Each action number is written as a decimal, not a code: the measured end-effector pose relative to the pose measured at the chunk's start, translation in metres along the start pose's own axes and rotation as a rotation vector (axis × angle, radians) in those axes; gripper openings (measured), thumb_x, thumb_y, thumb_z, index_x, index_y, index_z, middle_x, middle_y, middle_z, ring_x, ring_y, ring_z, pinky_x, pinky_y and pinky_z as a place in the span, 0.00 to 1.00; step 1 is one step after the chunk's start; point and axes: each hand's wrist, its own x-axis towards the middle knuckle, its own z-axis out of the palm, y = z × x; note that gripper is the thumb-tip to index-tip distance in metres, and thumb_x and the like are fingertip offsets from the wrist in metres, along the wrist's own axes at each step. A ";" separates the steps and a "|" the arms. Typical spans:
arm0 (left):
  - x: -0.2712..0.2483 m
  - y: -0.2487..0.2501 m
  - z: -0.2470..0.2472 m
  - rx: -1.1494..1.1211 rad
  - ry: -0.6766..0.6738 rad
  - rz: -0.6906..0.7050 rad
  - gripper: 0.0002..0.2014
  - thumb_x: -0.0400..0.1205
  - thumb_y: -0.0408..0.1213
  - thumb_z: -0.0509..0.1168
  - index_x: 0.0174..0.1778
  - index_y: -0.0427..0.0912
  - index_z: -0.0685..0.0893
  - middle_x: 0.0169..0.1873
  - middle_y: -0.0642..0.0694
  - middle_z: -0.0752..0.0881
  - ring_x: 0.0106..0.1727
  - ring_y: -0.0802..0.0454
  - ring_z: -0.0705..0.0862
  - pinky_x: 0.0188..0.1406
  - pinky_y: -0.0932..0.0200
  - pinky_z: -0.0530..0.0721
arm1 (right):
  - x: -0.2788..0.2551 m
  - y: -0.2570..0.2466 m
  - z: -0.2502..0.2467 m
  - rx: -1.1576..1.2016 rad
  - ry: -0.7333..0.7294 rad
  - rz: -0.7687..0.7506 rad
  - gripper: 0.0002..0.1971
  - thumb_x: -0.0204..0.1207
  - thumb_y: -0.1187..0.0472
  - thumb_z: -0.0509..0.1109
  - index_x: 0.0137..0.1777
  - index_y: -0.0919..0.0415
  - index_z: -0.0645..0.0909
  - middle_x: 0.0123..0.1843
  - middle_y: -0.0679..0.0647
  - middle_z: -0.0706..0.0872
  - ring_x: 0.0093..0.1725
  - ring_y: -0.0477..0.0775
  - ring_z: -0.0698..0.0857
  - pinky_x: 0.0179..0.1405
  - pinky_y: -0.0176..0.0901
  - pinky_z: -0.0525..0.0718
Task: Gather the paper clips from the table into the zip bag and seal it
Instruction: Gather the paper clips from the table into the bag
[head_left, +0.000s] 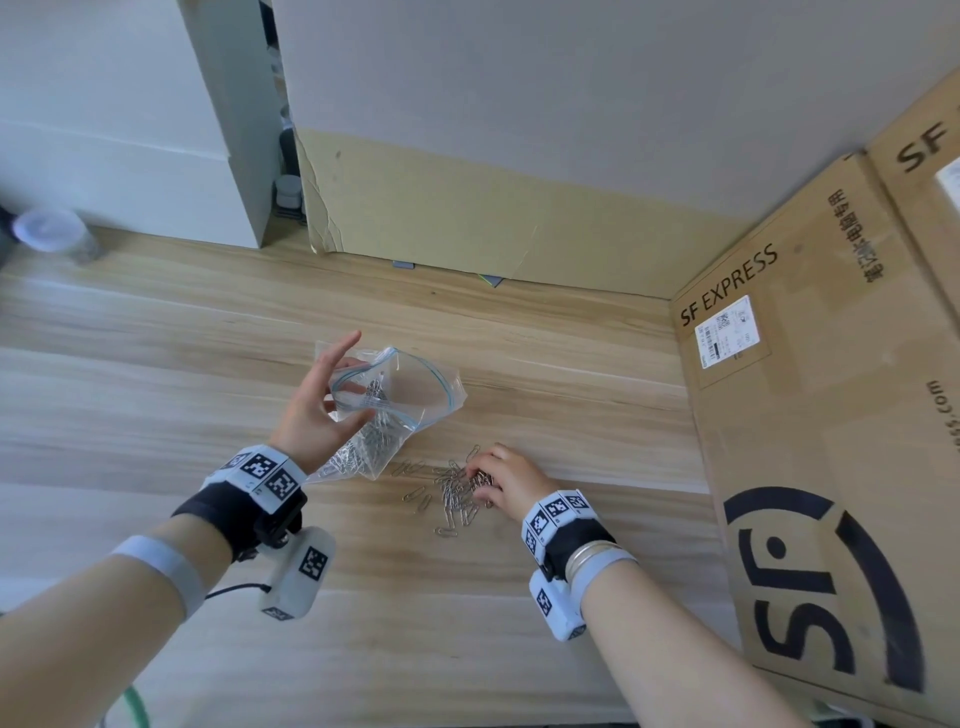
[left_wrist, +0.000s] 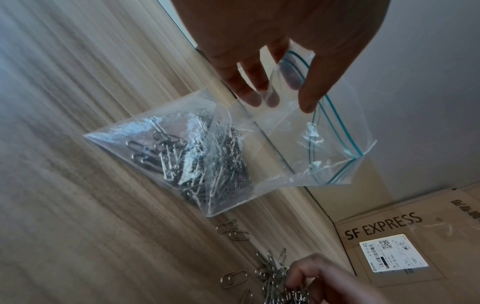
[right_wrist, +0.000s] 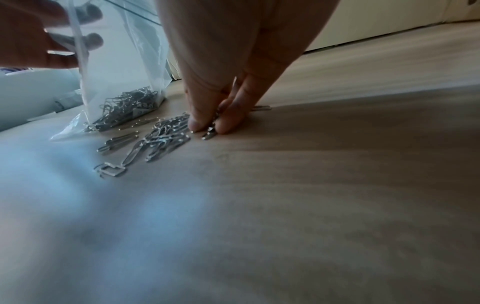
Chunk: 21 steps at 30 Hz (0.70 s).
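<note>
A clear zip bag (head_left: 410, 395) with a blue seal strip stands on the wooden table (head_left: 156, 364), its mouth wide open. Many silver paper clips (left_wrist: 207, 160) lie heaped in its bottom corner. My left hand (head_left: 322, 400) pinches the bag's near rim between thumb and fingers and holds it up (left_wrist: 291, 86). Just right of the bag, a loose pile of paper clips (head_left: 452, 493) lies on the table. My right hand (head_left: 498, 478) is down on that pile, thumb and fingertips (right_wrist: 228, 121) pinching a bunch of clips (right_wrist: 210, 131).
A large SF Express cardboard box (head_left: 831, 441) walls off the right side. A cardboard sheet (head_left: 467, 208) leans on the wall behind. A white box (head_left: 156, 130) and a small clear cup (head_left: 52, 231) stand at the back left.
</note>
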 end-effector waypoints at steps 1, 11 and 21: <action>0.000 0.000 0.000 0.001 -0.001 0.000 0.46 0.70 0.25 0.72 0.65 0.80 0.58 0.56 0.66 0.75 0.49 0.69 0.81 0.46 0.70 0.77 | 0.000 -0.001 -0.001 0.003 0.013 -0.003 0.08 0.74 0.64 0.69 0.53 0.61 0.80 0.55 0.55 0.79 0.43 0.47 0.73 0.48 0.40 0.75; -0.001 0.000 -0.005 -0.001 -0.001 0.023 0.47 0.71 0.26 0.71 0.63 0.84 0.57 0.56 0.67 0.74 0.49 0.71 0.81 0.43 0.73 0.78 | 0.003 -0.011 -0.011 0.137 0.213 0.044 0.06 0.70 0.69 0.69 0.42 0.61 0.86 0.47 0.55 0.88 0.42 0.46 0.82 0.47 0.29 0.73; 0.003 0.002 -0.007 0.003 -0.006 0.048 0.48 0.70 0.26 0.72 0.64 0.84 0.56 0.57 0.64 0.74 0.51 0.70 0.80 0.49 0.69 0.78 | 0.025 -0.073 -0.092 0.096 0.408 -0.309 0.05 0.70 0.71 0.70 0.41 0.62 0.86 0.44 0.56 0.88 0.39 0.45 0.82 0.43 0.29 0.81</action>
